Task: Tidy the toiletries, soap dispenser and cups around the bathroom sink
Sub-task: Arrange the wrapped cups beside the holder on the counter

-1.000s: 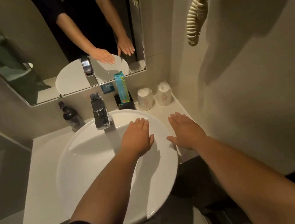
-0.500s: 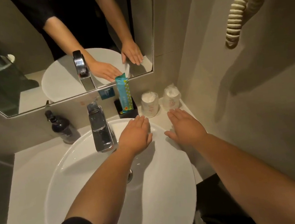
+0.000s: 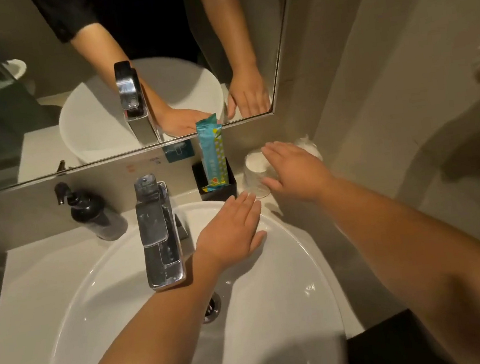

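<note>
Where mirror (image 3: 39,85) meets wall, pale counter (image 3: 22,269).

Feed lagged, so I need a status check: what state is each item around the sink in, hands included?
Black pump soap dispenser: upright, left of tap, untouched.
Chrome tap: no water running.
Teal sachet: standing upright in black square holder.
Near wrapped white cup: upright; right hand open over it, fingers spread, no grasp.
Far wrapped cup: mostly hidden by that hand.
Left hand: flat, open, on white basin rim.
</note>
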The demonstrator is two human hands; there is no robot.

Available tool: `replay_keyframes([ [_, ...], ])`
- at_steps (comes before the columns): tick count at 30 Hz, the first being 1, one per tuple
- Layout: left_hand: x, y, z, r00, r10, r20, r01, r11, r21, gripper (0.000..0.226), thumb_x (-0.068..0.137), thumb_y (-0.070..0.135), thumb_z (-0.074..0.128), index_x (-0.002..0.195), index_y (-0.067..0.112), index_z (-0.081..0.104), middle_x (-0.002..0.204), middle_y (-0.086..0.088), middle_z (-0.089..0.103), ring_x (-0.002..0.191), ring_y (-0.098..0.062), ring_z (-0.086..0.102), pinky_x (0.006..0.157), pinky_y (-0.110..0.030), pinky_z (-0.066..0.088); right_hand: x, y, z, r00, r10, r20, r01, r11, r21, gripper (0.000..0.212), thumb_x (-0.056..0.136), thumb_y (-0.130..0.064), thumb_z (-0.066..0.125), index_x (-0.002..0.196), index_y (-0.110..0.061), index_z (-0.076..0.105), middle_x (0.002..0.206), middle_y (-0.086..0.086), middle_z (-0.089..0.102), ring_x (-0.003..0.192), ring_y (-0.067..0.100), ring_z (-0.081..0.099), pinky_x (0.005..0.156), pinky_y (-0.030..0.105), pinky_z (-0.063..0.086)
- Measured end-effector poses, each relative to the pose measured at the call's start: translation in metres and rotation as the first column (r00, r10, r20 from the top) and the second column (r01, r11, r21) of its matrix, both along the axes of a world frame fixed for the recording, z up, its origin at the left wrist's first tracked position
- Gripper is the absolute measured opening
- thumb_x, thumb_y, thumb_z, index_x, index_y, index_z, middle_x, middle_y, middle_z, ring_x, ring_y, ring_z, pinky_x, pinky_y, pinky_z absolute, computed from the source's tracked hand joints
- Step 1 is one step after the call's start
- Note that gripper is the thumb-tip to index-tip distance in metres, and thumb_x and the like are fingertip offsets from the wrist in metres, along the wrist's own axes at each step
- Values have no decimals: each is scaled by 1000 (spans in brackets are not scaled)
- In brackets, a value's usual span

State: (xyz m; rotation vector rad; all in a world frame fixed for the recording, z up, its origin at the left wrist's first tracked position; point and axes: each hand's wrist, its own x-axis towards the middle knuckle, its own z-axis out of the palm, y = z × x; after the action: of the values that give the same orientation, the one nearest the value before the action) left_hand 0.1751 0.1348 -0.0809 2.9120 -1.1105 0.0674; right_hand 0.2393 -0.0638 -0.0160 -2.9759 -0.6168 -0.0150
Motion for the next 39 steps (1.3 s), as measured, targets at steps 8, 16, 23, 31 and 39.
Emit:
replay_keyframes([
  [8,0,0,-3,1000,14,5,-14,1000,-1,66,98,49,24,147,5,27,153,-17,29,143,-31,20,117,-41,4,43,14,-7,992,49,-114,-67,984,-166,63,88,-35,58,143,-16,35,132,12,51,115,35,52,95,40,43],
  [16,0,0,-4,1000,26,-5,-26,1000,-3,66,98,51,24,147,7,27,153,-15,30,143,-30,21,116,-40,3,48,15,-15,987,110,-119,-128,980,-153,47,87,-32,61,129,-15,51,120,12,54,104,34,57,86,38,48],
  [23,0,-1,-2,1000,28,-3,-28,1000,3,65,98,49,27,145,5,31,150,-17,34,141,-31,26,116,-41,8,48,14,-11,985,108,-137,-122,988,-100,66,87,-37,62,144,-17,36,137,9,47,119,32,50,97,38,42],
  [31,-1,-1,1,1000,30,-8,-30,1000,5,64,98,48,30,144,4,33,150,-18,35,141,-31,26,117,-42,10,50,-54,35,991,-109,-72,103,991,-82,52,87,-39,60,131,-12,52,129,17,52,115,38,53,93,41,46],
  [39,-1,-3,-1,999,39,-14,-38,999,11,65,98,51,26,144,5,33,150,-16,36,141,-30,27,117,-43,14,51,-63,8,929,-225,-293,146,952,-269,55,82,-34,68,129,-11,48,121,19,54,109,38,56,86,39,48],
])
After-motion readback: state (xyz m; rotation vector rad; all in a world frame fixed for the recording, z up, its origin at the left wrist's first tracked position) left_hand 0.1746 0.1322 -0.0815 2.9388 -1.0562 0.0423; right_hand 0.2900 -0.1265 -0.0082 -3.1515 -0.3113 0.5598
